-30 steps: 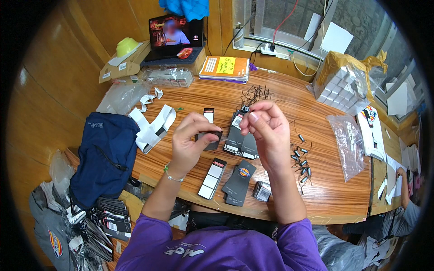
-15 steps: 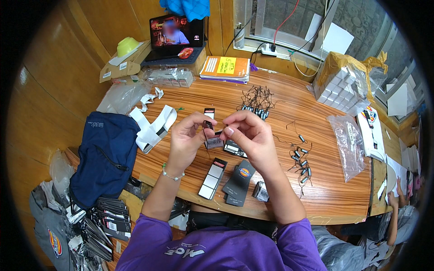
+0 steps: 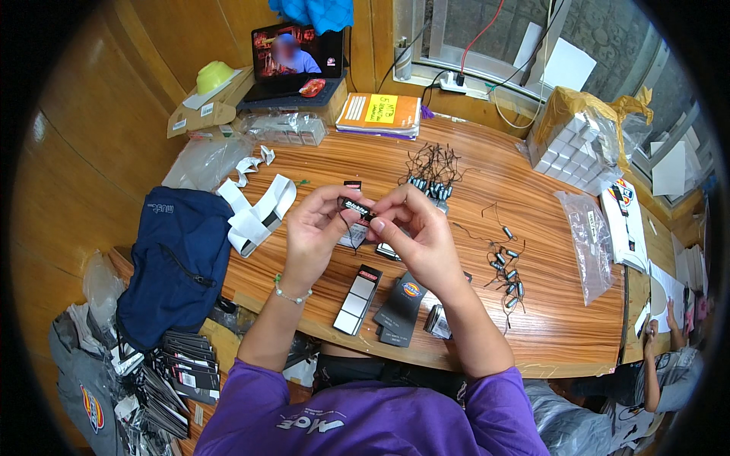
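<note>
"One small black tag is held up; where, and in what grip?"

"Above the desk: one end is pinched by the left hand, thumb against fingers, the other by the right hand, both grips narrow."

"What is seen nearby?"

"Dark grey cards are laid near the front edge; corded pieces are bunched farther back."

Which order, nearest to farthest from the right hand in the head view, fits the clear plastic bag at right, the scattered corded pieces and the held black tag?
From the right hand:
1. Held black tag: at its fingertips.
2. Scattered corded pieces: to its right.
3. Clear plastic bag: farther right.
</note>
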`<state>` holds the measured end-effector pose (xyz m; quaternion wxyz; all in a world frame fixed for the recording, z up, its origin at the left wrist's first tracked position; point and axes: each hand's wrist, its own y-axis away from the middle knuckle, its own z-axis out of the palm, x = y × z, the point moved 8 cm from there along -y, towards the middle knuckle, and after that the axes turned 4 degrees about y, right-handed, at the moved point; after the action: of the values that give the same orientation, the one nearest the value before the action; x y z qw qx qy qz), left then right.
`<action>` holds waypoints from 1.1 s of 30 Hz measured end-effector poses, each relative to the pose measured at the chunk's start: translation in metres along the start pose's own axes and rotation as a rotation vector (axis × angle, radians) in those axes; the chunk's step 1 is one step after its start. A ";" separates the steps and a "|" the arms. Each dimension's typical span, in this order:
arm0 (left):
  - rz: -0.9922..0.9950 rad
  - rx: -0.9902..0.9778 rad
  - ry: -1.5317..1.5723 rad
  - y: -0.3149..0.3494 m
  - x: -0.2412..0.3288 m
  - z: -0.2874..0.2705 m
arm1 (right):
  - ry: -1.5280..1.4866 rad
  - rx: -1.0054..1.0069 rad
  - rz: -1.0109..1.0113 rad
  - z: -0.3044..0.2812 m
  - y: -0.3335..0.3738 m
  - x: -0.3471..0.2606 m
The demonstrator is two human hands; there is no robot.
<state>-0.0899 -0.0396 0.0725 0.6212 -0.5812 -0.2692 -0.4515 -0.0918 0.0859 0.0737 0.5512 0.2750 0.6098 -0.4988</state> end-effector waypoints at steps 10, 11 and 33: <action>-0.117 -0.051 0.017 0.000 -0.007 0.001 | 0.118 0.010 -0.006 -0.002 0.001 0.001; -0.116 -0.045 0.015 -0.001 -0.007 0.001 | 0.131 0.003 -0.013 -0.001 0.001 0.000; -0.233 -0.021 0.005 0.001 -0.018 -0.003 | 0.418 -0.046 -0.087 0.004 0.003 -0.006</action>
<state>-0.0978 -0.0378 0.0565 0.5592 -0.5512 -0.3288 -0.5248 -0.0866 0.0843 0.0787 0.3969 0.3335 0.7331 -0.4402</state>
